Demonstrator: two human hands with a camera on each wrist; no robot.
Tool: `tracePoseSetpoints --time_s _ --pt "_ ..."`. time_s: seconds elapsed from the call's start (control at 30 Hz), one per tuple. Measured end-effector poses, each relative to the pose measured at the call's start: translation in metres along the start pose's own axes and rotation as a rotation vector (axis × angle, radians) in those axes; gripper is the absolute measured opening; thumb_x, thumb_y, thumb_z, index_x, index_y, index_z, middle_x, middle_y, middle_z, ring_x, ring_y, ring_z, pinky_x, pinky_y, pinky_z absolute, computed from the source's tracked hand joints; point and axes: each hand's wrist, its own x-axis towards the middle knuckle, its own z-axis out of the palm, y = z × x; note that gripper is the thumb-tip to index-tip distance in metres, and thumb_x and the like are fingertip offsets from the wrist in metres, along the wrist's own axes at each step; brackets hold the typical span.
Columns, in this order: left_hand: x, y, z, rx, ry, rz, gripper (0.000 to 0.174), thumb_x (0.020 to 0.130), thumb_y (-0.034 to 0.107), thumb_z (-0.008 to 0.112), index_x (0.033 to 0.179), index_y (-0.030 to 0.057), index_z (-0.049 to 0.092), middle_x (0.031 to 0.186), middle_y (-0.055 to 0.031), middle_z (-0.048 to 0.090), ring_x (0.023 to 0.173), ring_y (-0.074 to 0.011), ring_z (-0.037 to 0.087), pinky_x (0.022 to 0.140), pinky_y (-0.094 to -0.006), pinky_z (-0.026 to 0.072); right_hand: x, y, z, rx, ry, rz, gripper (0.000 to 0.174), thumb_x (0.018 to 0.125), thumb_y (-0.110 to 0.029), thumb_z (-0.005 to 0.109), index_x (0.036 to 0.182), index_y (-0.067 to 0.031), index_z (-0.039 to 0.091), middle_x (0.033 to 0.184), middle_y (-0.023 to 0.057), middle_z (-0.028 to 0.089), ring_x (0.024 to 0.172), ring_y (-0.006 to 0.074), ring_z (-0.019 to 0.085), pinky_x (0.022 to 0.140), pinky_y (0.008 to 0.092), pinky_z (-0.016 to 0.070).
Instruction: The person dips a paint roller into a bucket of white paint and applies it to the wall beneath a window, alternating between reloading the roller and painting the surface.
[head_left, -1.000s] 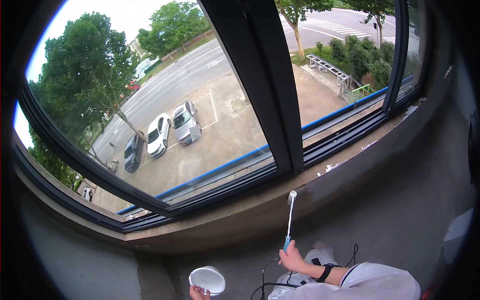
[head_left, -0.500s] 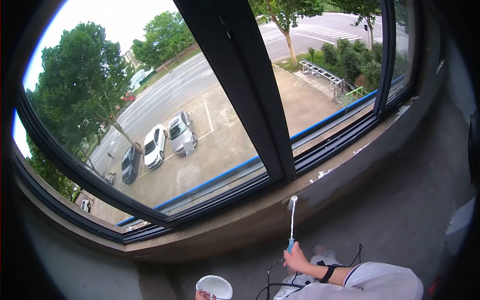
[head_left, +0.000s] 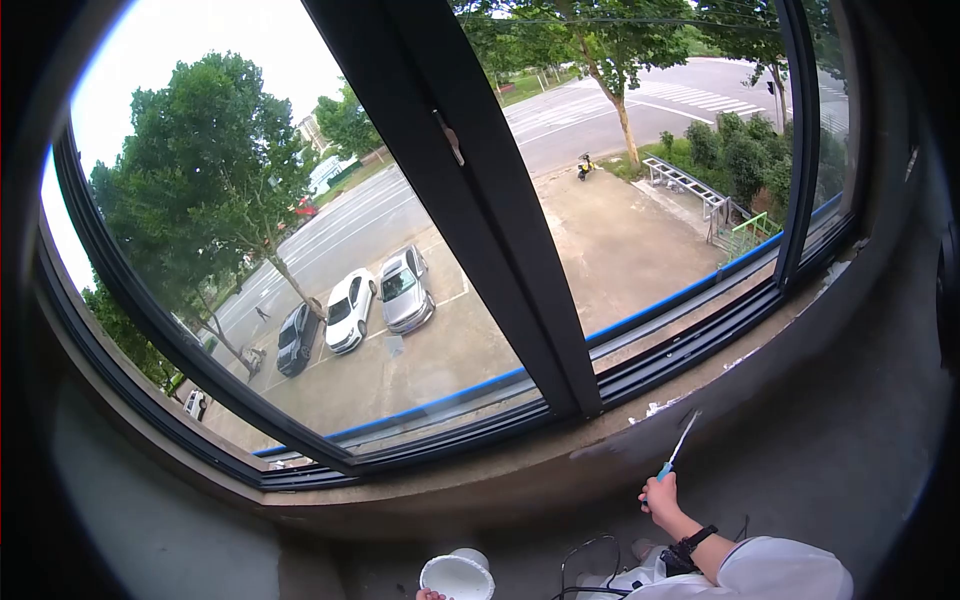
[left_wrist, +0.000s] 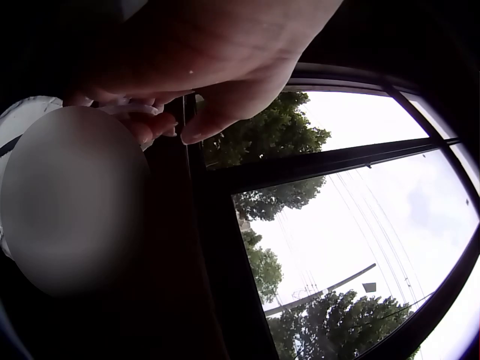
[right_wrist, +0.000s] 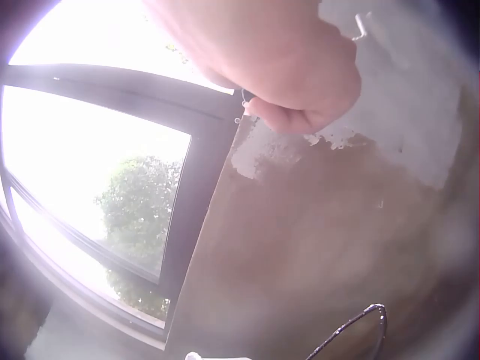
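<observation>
The right hand [head_left: 660,498] grips the blue handle [head_left: 667,470] of a flat tool in the head view. Its thin blade [head_left: 685,438] slants up to the right, its tip at the grey wall below the window sill. At the bottom edge the left hand [head_left: 430,595], mostly out of frame, holds the rim of a white bucket [head_left: 457,577] with white material inside. The left wrist view shows the left hand [left_wrist: 217,67] with fingers curled round a pale strip. In the right wrist view the right hand [right_wrist: 285,67] is curled near the wall, its tool largely hidden.
A dark window frame [head_left: 480,220] rises behind the sill [head_left: 400,487]. White patches [head_left: 655,408] lie along the sill's edge. Black cables [head_left: 590,548] hang beside the person's pale clothing [head_left: 785,570]. Parked cars [head_left: 350,313] and trees stand outside.
The right hand has moved right along the wall, and the blade has turned from nearly upright to slanting right. The bucket and left hand appear farther right, while the camera view has also shifted.
</observation>
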Motion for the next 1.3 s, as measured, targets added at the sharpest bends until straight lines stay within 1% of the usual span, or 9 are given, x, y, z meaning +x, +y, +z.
tracePoseSetpoints --time_s 0.6,0.63,0.8,1.1,1.13,1.17,1.2,1.23,1.3 --pt "0.014 0.052 -0.152 0.126 0.071 0.032 0.031 0.096 0.037 0.053 0.113 0.0115 0.051 0.108 -0.0030 0.050 0.102 -0.0176 0.049 0.085 -0.0347 0.0437 -0.126 0.082 0.143 -0.139 -0.321 -0.021 0.027 0.091 -0.006 0.046 0.103 -0.0107 0.023 0.081 0.0091 0.048 0.059 0.0187 0.059 0.038 0.0300 0.0434" --pt "0.009 0.050 -0.166 0.117 -0.016 0.179 0.032 0.096 0.036 0.053 0.115 0.0110 0.051 0.108 -0.0033 0.050 0.103 -0.0180 0.049 0.087 -0.0354 0.0427 -0.135 0.089 0.151 -0.152 -0.327 -0.014 0.027 0.091 -0.006 0.046 0.103 -0.0107 0.023 0.081 0.0091 0.048 0.059 0.0187 0.059 0.038 0.0300 0.0434" --pt "-0.067 0.098 -0.124 0.078 0.104 0.354 0.039 0.097 0.034 0.053 0.125 0.0061 0.049 0.121 -0.0071 0.051 0.112 -0.0196 0.050 0.091 -0.0370 0.0428 -0.179 0.107 0.180 -0.296 -0.446 -0.062 0.027 0.089 -0.006 0.047 0.100 -0.0050 0.022 0.074 0.0092 0.052 0.056 0.0203 0.064 0.037 0.0311 0.0479" --pt "-0.028 0.059 -0.151 0.196 0.058 0.469 0.043 0.096 0.034 0.055 0.127 0.0048 0.050 0.129 -0.0110 0.048 0.118 -0.0207 0.047 0.089 -0.0348 0.0453 -0.192 0.109 0.172 -0.412 -0.518 -0.076 0.025 0.091 -0.005 0.047 0.100 -0.0077 0.024 0.075 0.0092 0.051 0.053 0.0181 0.059 0.035 0.0299 0.0434" --pt "-0.029 0.062 -0.138 0.109 0.102 0.564 0.027 0.095 0.028 0.054 0.110 0.0058 0.060 0.106 -0.0100 0.059 0.096 -0.0177 0.059 0.070 -0.0294 0.0499 -0.189 0.112 0.169 -0.390 -0.477 -0.079 0.023 0.091 -0.005 0.046 0.100 -0.0092 0.025 0.075 0.0085 0.050 0.051 0.0174 0.058 0.035 0.0295 0.0422" --pt "0.056 0.048 -0.171 -0.022 0.221 0.046 0.017 0.076 0.021 0.055 0.091 0.0155 0.049 0.077 0.0008 0.046 0.071 -0.0140 0.047 0.068 -0.0395 0.0396 -0.186 0.113 0.167 -0.374 -0.447 -0.082 0.022 0.092 -0.006 0.045 0.101 -0.0106 0.025 0.074 0.0078 0.049 0.049 0.0166 0.056 0.034 0.0292 0.0410" --pt "0.056 0.048 -0.159 -0.040 0.331 0.077 0.006 0.073 0.015 0.055 0.076 0.0130 0.051 0.068 -0.0004 0.046 0.063 -0.0156 0.049 0.060 -0.0409 0.0433 -0.183 0.111 0.165 -0.376 -0.407 -0.061 0.019 0.093 -0.008 0.044 0.100 -0.0129 0.027 0.075 0.0072 0.049 0.048 0.0157 0.054 0.034 0.0292 0.0396" --pt "0.048 0.052 -0.155 -0.015 0.229 0.041 0.015 0.074 0.016 0.052 0.088 0.0143 0.049 0.078 -0.0005 0.046 0.072 -0.0149 0.048 0.068 -0.0395 0.0414 -0.189 0.101 0.164 -0.354 -0.386 -0.089 0.016 0.094 -0.010 0.044 0.098 -0.0133 0.029 0.076 0.0056 0.048 0.050 0.0149 0.053 0.035 0.0287 0.0386" --pt "0.034 0.058 -0.138 -0.039 0.201 0.075 0.009 0.075 0.015 0.054 0.082 0.0138 0.049 0.074 0.0001 0.046 0.070 -0.0138 0.048 0.068 -0.0377 0.0423 -0.154 0.113 0.150 -0.260 -0.324 -0.139 0.014 0.094 -0.011 0.044 0.098 -0.0142 0.031 0.076 0.0039 0.047 0.052 0.0135 0.051 0.036 0.0276 0.0370"
